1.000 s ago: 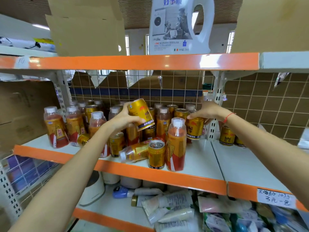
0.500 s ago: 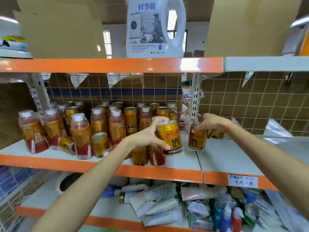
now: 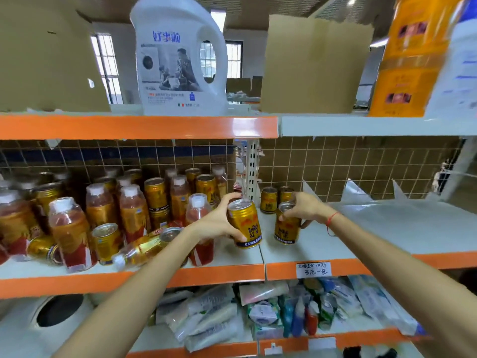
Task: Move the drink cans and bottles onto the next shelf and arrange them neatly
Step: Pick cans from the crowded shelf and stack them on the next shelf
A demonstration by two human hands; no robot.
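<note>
The left shelf (image 3: 232,257) in front of me is white with an orange front edge and crowded with gold cans (image 3: 154,193) and red-and-gold bottles (image 3: 69,233), most upright; one bottle (image 3: 140,250) and a can (image 3: 42,249) lie on their sides near the front. The next shelf (image 3: 387,236) adjoins it on the right, past a white upright. Two cans (image 3: 277,199) stand at its back left corner, and a handwritten price tag (image 3: 313,269) sticks to its orange edge.
</note>
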